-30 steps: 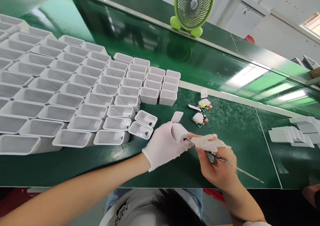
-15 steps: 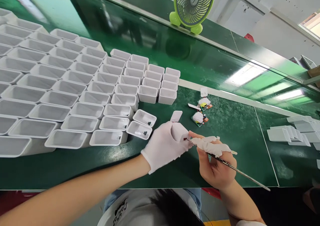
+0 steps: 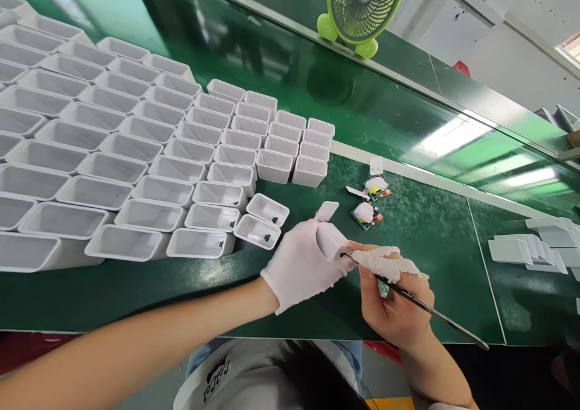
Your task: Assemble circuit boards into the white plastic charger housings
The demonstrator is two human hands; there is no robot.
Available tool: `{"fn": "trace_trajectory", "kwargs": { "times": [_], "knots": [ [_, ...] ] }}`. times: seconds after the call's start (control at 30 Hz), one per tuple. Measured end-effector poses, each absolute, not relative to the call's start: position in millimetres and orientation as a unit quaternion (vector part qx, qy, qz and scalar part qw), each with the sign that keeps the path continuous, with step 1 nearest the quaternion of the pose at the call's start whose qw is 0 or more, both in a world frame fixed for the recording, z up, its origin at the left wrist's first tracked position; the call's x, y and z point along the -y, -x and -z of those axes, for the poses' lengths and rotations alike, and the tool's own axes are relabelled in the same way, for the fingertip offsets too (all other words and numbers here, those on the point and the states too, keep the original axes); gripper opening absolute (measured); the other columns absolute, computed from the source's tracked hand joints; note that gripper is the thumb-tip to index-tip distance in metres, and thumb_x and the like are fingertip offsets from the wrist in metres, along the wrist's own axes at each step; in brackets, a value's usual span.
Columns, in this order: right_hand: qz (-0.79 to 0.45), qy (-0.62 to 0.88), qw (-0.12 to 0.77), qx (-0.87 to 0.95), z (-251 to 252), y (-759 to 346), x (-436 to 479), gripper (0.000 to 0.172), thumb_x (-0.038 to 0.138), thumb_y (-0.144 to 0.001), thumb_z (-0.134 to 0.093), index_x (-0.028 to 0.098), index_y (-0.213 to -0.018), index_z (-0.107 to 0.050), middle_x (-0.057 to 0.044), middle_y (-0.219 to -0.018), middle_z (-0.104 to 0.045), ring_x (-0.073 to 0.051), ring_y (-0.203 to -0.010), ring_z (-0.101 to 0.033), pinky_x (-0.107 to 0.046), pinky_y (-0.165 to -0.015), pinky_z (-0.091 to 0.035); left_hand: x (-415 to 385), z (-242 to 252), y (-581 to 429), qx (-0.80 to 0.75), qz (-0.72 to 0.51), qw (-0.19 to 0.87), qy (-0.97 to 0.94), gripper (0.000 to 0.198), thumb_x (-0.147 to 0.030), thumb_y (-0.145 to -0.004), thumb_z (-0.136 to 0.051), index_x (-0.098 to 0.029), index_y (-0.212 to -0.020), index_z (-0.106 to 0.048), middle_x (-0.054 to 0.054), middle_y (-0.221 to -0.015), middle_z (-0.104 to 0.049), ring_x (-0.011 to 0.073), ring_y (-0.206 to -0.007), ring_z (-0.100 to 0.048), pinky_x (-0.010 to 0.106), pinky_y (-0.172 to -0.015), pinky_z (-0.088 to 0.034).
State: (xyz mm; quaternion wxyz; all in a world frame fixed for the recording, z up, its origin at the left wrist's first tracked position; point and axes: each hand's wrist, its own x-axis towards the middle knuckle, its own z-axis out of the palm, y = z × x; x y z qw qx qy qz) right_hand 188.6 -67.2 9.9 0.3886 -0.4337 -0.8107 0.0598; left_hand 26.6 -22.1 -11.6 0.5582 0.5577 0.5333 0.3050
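White cotton covers the left hand (image 3: 302,264), which reaches in from 8 o'clock with the forearm bare and the fingers curled shut around a small white case (image 3: 332,241), its open end tilted toward 3 o'clock. Right hand (image 3: 392,298) comes up from 5 o'clock, bare but for white wraps on two fingertips, and pinches a thin metal rod (image 3: 423,306) like a pen; the rod's tip meets the case's open end, its tail pointing to 4 o'clock. Both hands hover low over the green mat (image 3: 421,229) at the near edge. At 12 o'clock of the case lies a flat white lid (image 3: 327,210), and farther toward 1 o'clock two small circuit boards (image 3: 367,214) sit near each other. Rows of open white shells (image 3: 136,156) fill the field from 9 to 11 o'clock, touching side by side. A lime fan (image 3: 362,5) stands at 12 o'clock on the far rail. Script on the shirt at 6 o'clock is too cut off to read; dark labels in the nearest shells are too small. Compared with half a second ago, the grips are unchanged, the hands sit a touch lower in view, and the fan has slid toward 1 o'clock.
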Motion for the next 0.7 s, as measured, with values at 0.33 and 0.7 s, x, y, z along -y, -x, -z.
{"fn": "trace_trajectory", "kwargs": {
  "times": [0.33, 0.7],
  "knots": [
    [0.009, 0.437, 0.306, 0.846, -22.2, -188.8, 68.5, 0.023, 0.001, -0.086, -0.061, 0.020, -0.098, -0.057, -0.009, -0.091, -0.076, -0.024, -0.085, -0.076, -0.033, -0.068, -0.062, 22.9, 13.7, -28.0, -0.546, -0.286, 0.543, -0.570, 0.031, -0.037, -0.063, -0.080, -0.024, -0.068, -0.053, -0.001, -0.069, -0.066, 0.0181, -0.065, -0.063, 0.027, -0.057, -0.047],
    [-0.001, 0.464, 0.337, 0.820, -20.0, -185.4, 71.3, 0.021, 0.004, -0.088, -0.061, 0.023, -0.098, -0.058, -0.007, -0.090, -0.078, -0.021, -0.078, -0.077, -0.028, -0.060, -0.062, 25.3, 15.5, -28.1, -0.502, -0.313, 0.575, -0.565, 0.030, -0.037, -0.068, -0.078, -0.024, -0.068, -0.051, -0.002, -0.067, -0.062, 0.0162, -0.061, -0.059, 0.027, -0.055, -0.046]
  ]
}}
